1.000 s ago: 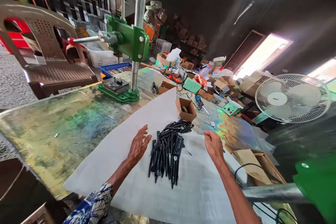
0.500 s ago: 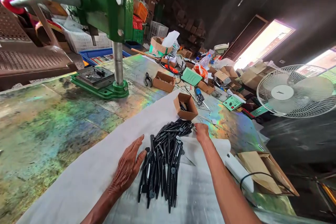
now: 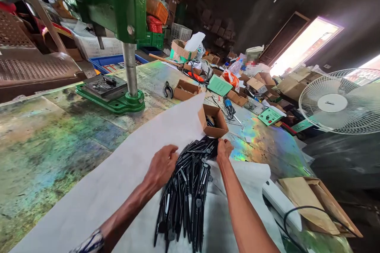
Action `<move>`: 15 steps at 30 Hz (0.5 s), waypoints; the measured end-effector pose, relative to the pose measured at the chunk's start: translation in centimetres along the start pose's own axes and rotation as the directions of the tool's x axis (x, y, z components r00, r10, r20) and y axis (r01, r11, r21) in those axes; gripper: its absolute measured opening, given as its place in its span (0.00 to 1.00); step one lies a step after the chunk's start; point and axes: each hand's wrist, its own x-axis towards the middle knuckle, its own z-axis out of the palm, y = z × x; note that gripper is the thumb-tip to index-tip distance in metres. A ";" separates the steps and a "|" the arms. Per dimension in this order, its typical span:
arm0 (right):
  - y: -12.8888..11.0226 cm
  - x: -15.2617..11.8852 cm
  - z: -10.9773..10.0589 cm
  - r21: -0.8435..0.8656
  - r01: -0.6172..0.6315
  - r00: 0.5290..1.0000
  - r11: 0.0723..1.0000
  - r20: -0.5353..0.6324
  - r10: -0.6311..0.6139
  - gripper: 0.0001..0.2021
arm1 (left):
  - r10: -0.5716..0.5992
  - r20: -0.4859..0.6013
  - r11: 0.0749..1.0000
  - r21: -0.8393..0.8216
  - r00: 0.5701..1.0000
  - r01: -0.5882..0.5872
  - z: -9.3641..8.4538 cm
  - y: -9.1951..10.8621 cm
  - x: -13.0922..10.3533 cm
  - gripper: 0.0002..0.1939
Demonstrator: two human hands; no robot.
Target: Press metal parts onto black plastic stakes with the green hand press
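A heap of long, thin, black pointed sticks [image 3: 185, 189], several with round flat ends, lies on a white sheet [image 3: 97, 189] in front of me. Against the heap's upper left side is my left hand [image 3: 162, 165], open, its fingers bent toward the sticks and partly hidden. My right hand [image 3: 225, 150] is at the heap's far right end, fingers curled in and closed; what they grip is hidden. Just beyond them a small open cardboard box [image 3: 216, 129] holds a few dark pieces.
A green drill press [image 3: 114, 104] stands at the left. Behind are pliers [image 3: 168, 90], another cardboard box [image 3: 185, 94], a blue-handled soldering iron [image 3: 228, 106] and a green control box [image 3: 270, 115]. To the right are a fan [image 3: 332, 102] and a white bar-shaped object [image 3: 282, 201] with a black cable.
My left hand has moved forward and right, up against the heap, with its fingers more bent. The right hand has curled closer round the heap's far end. The view has shifted slightly.
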 end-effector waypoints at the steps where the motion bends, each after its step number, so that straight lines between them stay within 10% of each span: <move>1: -0.2 -0.2 0.2 -0.029 -0.041 0.999 0.999 -0.022 0.040 0.11 | 0.062 -0.005 0.998 -0.002 0.998 -0.062 0.7 1.2 1.4 0.17; 8: -0.7 -1.6 1.3 -0.086 -0.076 0.991 0.993 -0.119 0.065 0.15 | 0.106 0.137 0.983 0.137 0.985 -0.125 7.5 4.6 8.5 0.18; 15: -0.4 -1.5 1.3 -0.037 0.030 0.990 0.999 -0.140 -0.034 0.16 | 0.026 0.221 0.977 0.200 0.975 -0.071 9.0 4.6 9.8 0.17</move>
